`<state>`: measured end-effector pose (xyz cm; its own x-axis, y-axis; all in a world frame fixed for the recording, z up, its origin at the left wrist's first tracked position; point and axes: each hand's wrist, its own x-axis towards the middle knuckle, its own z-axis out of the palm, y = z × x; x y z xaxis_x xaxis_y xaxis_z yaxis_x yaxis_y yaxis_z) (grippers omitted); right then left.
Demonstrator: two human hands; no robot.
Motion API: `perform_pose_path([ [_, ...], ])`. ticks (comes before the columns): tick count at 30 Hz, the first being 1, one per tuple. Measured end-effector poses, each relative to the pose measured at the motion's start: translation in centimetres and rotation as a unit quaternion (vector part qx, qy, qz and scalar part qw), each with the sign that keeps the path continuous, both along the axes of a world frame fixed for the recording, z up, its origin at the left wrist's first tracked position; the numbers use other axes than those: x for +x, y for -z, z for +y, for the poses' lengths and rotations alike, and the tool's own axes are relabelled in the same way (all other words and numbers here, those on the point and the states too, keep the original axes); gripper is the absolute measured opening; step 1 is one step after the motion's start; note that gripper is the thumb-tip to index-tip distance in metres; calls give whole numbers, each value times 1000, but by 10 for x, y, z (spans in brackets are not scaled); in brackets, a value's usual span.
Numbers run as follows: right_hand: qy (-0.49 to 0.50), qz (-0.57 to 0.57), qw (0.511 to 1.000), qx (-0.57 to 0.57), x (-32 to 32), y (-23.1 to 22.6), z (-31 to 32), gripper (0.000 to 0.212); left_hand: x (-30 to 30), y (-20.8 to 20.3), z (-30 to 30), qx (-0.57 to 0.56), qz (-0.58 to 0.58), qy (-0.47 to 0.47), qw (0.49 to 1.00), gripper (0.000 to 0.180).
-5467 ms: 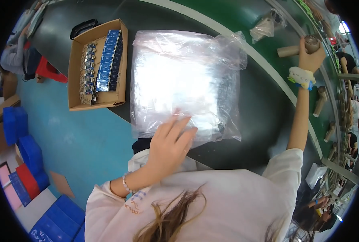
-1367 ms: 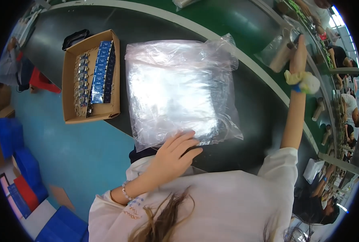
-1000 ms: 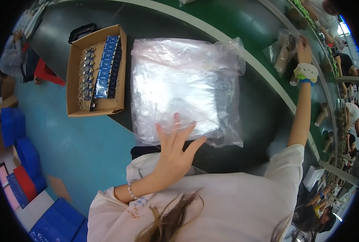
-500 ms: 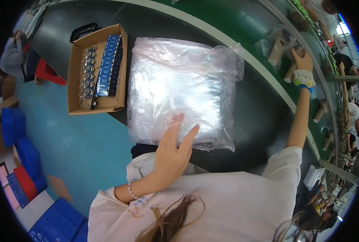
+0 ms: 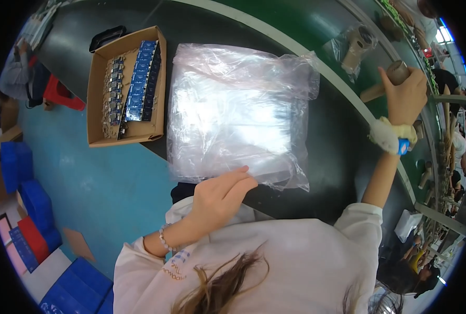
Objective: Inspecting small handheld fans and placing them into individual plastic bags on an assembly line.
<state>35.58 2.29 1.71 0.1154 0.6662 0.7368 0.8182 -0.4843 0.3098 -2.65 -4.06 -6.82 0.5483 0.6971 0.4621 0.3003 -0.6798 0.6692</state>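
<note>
A stack of clear plastic bags (image 5: 233,115) lies flat on the dark table in front of me. My left hand (image 5: 220,199) is at the near edge of the stack, its fingers drawn together in a pinch on the plastic. Far out to the right, my right hand (image 5: 406,97) is wrapped round a beige-brown handheld device (image 5: 399,73) with a round head and a straight handle, over the green conveyor belt. Beside it on the belt is a similar device inside a clear plastic bag (image 5: 354,52).
Left of the stack stands an open cardboard box (image 5: 157,78) with blue labelled strips and small electronic parts. Behind it is a black tray (image 5: 107,37). A pale rail (image 5: 343,89) separates table and belt. Blue bins (image 5: 78,288) and a red stool (image 5: 60,94) are on the floor.
My right hand has closed round the beige-brown device and come slightly nearer. My left hand has slid from the top of the bags to their near edge, its fingers drawing together.
</note>
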Motion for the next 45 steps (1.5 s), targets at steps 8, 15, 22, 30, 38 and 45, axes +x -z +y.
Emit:
perform_pose_path([
  [8,5,108,986,-128,-52,-15,-34,54,1,-12,12,-110,5,45,993,25],
  [15,-176,317,922,-137,-75,0,-54,47,-4,0,16,-62,28,61,996,22],
  [22,-384,725,555,-139,-91,-53,-108,82,7,0,27,39,42,38,998,15],
  [30,-436,681,502,-308,-115,-61,-106,70,19,-15,26,-83,-12,59,995,19],
  [38,-415,709,489,-294,-115,-56,-106,69,22,-18,25,-133,-41,32,990,19],
  [45,-445,677,501,-304,-122,-59,-104,68,24,-1,24,-41,-37,-4,998,29],
])
